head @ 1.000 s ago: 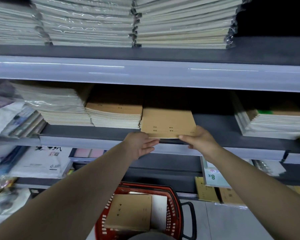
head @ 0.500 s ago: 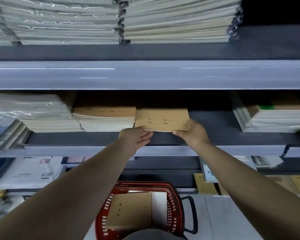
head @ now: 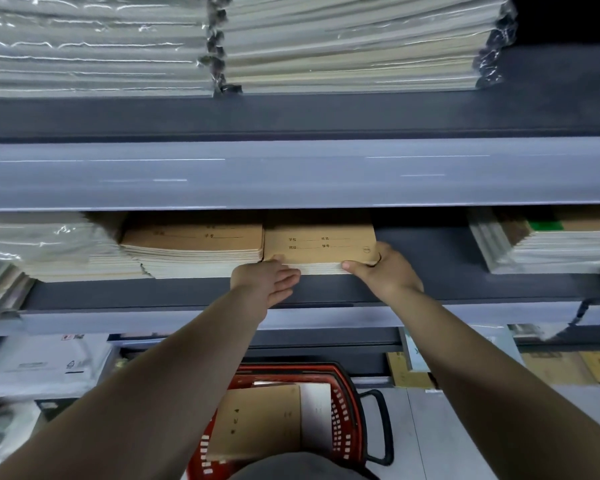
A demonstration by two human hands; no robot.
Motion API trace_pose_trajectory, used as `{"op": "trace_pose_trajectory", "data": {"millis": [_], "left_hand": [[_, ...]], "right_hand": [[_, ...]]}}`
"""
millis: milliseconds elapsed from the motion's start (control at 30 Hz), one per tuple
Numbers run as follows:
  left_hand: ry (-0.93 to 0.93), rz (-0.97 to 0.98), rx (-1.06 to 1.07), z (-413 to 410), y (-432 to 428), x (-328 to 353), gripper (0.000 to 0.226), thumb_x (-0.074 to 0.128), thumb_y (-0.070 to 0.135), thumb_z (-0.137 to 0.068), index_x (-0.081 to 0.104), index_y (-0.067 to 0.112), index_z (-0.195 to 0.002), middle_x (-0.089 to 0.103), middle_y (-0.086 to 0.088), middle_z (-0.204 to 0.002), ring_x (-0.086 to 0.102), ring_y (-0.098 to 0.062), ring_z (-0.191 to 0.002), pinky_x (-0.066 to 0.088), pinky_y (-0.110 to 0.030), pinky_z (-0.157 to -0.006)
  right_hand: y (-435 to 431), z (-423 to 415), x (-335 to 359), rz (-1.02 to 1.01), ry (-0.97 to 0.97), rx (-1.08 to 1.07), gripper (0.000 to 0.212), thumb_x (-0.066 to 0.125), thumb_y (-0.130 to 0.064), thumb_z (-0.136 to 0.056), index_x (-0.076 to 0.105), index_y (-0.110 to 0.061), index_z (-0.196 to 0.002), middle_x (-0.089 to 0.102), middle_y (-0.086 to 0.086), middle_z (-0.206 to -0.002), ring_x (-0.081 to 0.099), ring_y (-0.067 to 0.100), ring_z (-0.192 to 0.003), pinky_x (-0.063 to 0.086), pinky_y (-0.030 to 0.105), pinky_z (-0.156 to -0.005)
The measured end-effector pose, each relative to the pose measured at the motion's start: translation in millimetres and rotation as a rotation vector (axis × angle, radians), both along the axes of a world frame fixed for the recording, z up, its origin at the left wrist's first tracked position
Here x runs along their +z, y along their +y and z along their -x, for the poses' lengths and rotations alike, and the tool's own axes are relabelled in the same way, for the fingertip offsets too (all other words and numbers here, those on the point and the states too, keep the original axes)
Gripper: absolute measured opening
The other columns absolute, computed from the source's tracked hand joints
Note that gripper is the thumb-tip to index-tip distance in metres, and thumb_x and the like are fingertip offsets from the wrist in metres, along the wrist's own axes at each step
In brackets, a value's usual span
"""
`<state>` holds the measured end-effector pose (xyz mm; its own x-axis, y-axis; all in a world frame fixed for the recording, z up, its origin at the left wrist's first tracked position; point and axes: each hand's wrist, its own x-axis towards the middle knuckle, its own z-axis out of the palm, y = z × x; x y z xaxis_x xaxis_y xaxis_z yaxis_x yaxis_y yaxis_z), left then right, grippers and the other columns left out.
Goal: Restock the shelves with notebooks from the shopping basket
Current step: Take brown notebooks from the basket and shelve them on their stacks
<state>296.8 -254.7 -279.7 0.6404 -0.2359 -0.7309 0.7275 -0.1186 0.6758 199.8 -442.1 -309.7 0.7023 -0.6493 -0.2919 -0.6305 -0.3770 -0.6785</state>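
Observation:
A small stack of brown-covered notebooks [head: 321, 242] lies on the dark middle shelf [head: 430, 258], tight against a taller brown stack [head: 194, 244] on its left. My right hand [head: 387, 273] grips the small stack's front right corner, with the thumb along the front edge. My left hand [head: 269, 282] has its fingers straight and touches the front left corner. Below, between my arms, the red shopping basket [head: 349, 396] holds more brown notebooks [head: 260, 422] and a white one [head: 316, 410].
Plastic-wrapped piles of notebooks [head: 354, 46] fill the top shelf. More stacks lie at the middle shelf's left [head: 49, 251] and right [head: 551, 247]. The grey shelf lip [head: 291, 174] overhangs the middle shelf. Bare shelf shows right of my right hand.
Both hands have slid the small brown stack deeper onto the middle shelf, up against the neighbouring stack. My view has moved closer to the shelf.

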Motion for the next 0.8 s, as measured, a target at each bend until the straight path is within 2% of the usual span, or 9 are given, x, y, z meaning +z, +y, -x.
{"op": "trace_pose_trajectory", "data": {"millis": [100, 167, 267, 333, 433, 500, 567, 700, 800], "left_hand": [[-0.003, -0.055, -0.015, -1, -1, 1, 0.028, 0.049, 0.022, -0.102, 0.062, -0.003, -0.103, 0.073, -0.01, -0.074, 0.072, -0.015, -0.064, 0.056, -0.024, -0.052], [0.009, -0.044, -0.014, -1, -2, 1, 0.033, 0.043, 0.022, -0.104, 0.06, -0.006, -0.109, 0.073, -0.011, -0.082, 0.071, -0.014, -0.071, 0.056, -0.025, -0.061], [-0.035, -0.087, -0.04, 0, -2, 6, 0.035, 0.046, 0.025, -0.103, 0.06, -0.005, -0.112, 0.074, -0.009, -0.075, 0.072, -0.012, -0.067, 0.056, -0.024, -0.058], [0.007, -0.041, -0.059, 3, 0, 13, 0.039, 0.037, 0.023, -0.106, 0.055, -0.007, -0.122, 0.073, -0.015, -0.095, 0.071, -0.018, -0.087, 0.054, -0.026, -0.068], [-0.003, 0.02, -0.074, 12, 7, 22, 0.035, 0.032, 0.018, -0.106, 0.053, -0.004, -0.124, 0.062, -0.019, -0.125, 0.06, -0.027, -0.118, 0.046, -0.032, -0.086], [-0.096, 0.063, -0.066, 21, 11, 25, 0.026, 0.038, 0.021, -0.105, 0.056, 0.007, -0.116, 0.062, -0.014, -0.128, 0.057, -0.027, -0.122, 0.043, -0.033, -0.093], [-0.122, 0.131, -0.037, 28, 16, 30, 0.031, 0.036, 0.028, -0.105, 0.057, 0.009, -0.118, 0.061, -0.011, -0.129, 0.056, -0.025, -0.123, 0.043, -0.034, -0.095], [-0.107, 0.248, -0.074, 40, 24, 41, 0.051, 0.024, 0.047, -0.104, 0.057, 0.013, -0.12, 0.061, -0.004, -0.132, 0.057, -0.02, -0.114, 0.039, -0.035, -0.098], [-0.151, 0.29, -0.027, 48, 27, 54, 0.058, 0.019, 0.056, -0.102, 0.061, 0.017, -0.112, 0.062, -0.002, -0.13, 0.058, -0.021, -0.114, 0.035, -0.038, -0.099]], "right_hand": [[-2, -2, 0, 0.014, 0.05, 0.011, 0.057, 0.068, -0.067, -0.071, 0.051, -0.033, -0.113, 0.053, -0.02, -0.09, 0.051, 0.011, -0.086, 0.038, 0.025, -0.059], [-3, -4, 1, 0.014, 0.079, 0.023, 0.05, 0.068, -0.066, -0.072, 0.046, -0.033, -0.103, 0.05, -0.018, -0.087, 0.051, 0.013, -0.086, 0.04, 0.028, -0.064], [-1, -5, 3, -0.041, 0.061, 0.025, 0.05, 0.071, -0.062, -0.073, 0.047, -0.03, -0.103, 0.055, -0.012, -0.096, 0.056, 0.017, -0.095, 0.042, 0.03, -0.074], [1, -3, 4, -0.089, 0.02, 0.004, 0.051, 0.074, -0.056, -0.074, 0.053, -0.024, -0.108, 0.062, -0.006, -0.107, 0.058, 0.018, -0.101, 0.041, 0.029, -0.076], [8, 1, 10, -0.117, -0.044, -0.066, 0.047, 0.076, -0.047, -0.076, 0.049, -0.019, -0.102, 0.063, 0.0, -0.11, 0.055, 0.016, -0.091, 0.039, 0.025, -0.067], [14, 8, 14, -0.111, -0.081, -0.109, 0.048, 0.076, -0.044, -0.078, 0.043, -0.017, -0.101, 0.06, 0.0, -0.102, 0.052, 0.016, -0.086, 0.034, 0.021, -0.055], [21, 18, 20, -0.098, -0.114, -0.142, 0.048, 0.073, -0.043, -0.081, 0.041, -0.014, -0.104, 0.056, 0.001, -0.096, 0.055, 0.02, -0.092, 0.031, 0.02, -0.051], [28, 41, 42, -0.106, -0.162, -0.167, 0.068, 0.056, -0.052, -0.091, 0.043, -0.004, -0.136, 0.053, 0.013, -0.135, 0.052, 0.029, -0.119, 0.041, 0.032, -0.086], [35, 54, 64, -0.227, -0.264, -0.177, 0.056, 0.042, -0.058, -0.095, 0.057, -0.005, -0.101, 0.065, 0.017, -0.12, 0.061, 0.03, -0.102, 0.044, 0.038, -0.083]]}}
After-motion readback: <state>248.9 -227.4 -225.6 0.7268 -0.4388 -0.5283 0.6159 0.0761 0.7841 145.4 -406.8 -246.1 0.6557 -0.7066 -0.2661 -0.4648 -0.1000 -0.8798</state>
